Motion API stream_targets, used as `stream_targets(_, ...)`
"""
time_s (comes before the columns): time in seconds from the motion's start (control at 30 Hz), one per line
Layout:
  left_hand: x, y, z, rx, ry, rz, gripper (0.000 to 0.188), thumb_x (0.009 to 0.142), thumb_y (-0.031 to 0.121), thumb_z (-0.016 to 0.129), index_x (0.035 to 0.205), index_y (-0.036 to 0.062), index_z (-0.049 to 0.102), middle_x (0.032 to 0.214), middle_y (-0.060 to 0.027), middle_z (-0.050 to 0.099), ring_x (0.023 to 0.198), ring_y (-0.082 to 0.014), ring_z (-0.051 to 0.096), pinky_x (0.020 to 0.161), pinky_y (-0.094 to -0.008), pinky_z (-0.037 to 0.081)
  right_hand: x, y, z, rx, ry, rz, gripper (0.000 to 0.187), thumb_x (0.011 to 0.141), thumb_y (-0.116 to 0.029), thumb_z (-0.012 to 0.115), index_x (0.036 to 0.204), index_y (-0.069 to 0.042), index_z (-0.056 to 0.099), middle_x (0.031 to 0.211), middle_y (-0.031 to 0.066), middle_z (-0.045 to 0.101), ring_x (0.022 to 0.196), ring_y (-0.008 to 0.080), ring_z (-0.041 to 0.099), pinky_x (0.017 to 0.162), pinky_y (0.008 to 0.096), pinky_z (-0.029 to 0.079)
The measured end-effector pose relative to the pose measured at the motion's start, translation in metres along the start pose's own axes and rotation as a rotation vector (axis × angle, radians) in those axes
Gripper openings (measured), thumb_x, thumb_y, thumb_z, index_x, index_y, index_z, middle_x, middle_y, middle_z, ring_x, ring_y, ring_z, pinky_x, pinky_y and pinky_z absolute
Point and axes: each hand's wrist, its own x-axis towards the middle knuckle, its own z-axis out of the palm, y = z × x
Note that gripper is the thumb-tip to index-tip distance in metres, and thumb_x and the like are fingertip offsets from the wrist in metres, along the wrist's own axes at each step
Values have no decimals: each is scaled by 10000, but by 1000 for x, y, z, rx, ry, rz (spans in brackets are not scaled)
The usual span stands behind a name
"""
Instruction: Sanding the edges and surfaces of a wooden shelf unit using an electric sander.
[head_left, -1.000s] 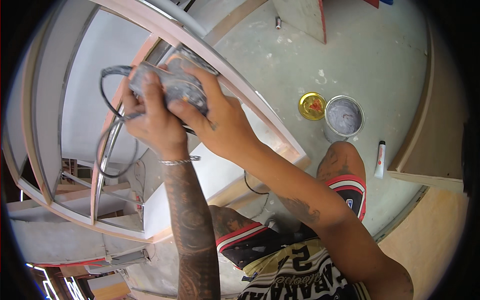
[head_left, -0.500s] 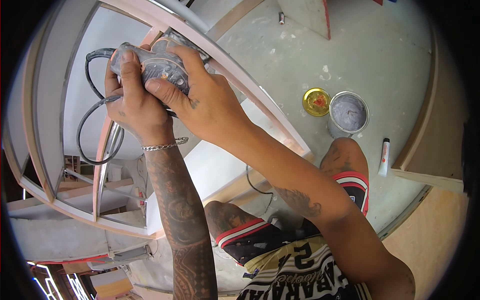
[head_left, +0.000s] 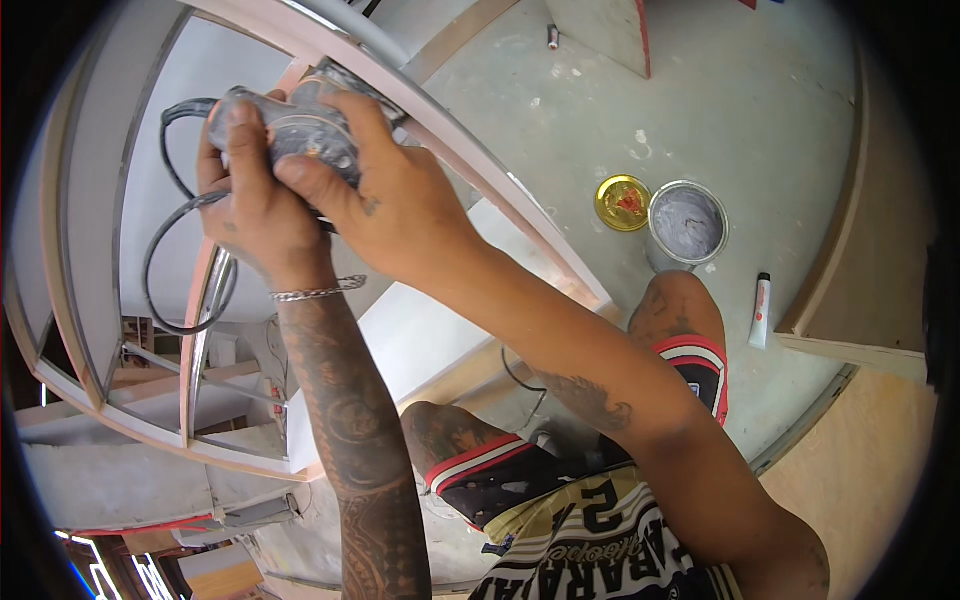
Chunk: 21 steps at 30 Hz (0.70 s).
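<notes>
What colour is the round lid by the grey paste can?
The round, shiny metal lid is gold with a reddish patch; see the head view.

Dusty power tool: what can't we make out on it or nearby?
Head view:
Power tool: underside faces away; contact with the pink frame can't be judged.
Left hand: far side hidden by the tool.
Black cord: partly hidden by the left hand.
Metal can: inner bottom hidden under grey paste.
Left forearm: cut off by the lower edge.

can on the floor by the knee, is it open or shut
Open: grey paste shows inside the uncovered rim of the can, and a gold lid lies beside it.
</notes>
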Motion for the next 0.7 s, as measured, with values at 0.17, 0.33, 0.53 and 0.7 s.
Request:
stream_targets(0.17,-22,-15,0,-58,-24,-19,342,946,195,598,1151,-74,549,938,-158,690,820,-180,660,732,-283,547,-20,20,-8,-19,42,-46,620,898,-508,615,1263,-47,421,813,271,657,754,472,651,618,498,531)
stream_targets(0.33,-75,-26,-1,-3,-6,-85,443,941,162,606,1268,-95,454,1026,-207,684,920,-216,674,791,-310,552,-63,36,-33,12,-16,71,643,898,-447,647,1362,-89,383,1000,283,651,905,461,652,735,460,543)
stream_targets(0.53,-133,-42,2,-11,-10,-193,555,927,150,642,1346,-91,370,1086,-202,667,992,-220,654,846,-311,532,-105,55,-67,40,-77,170,653,908,-404,652,1418,-124,356,1104,232,654,1002,419,657,811,422,537)
stream_targets(0.7,-176,-56,5,-15,-44,-219,563,943,178,616,1369,-76,348,1071,-178,648,1010,-202,621,882,-323,508,-139,80,-89,40,-104,193,671,901,-391,666,1429,-118,356,1204,231,616,1075,377,647,860,403,527)
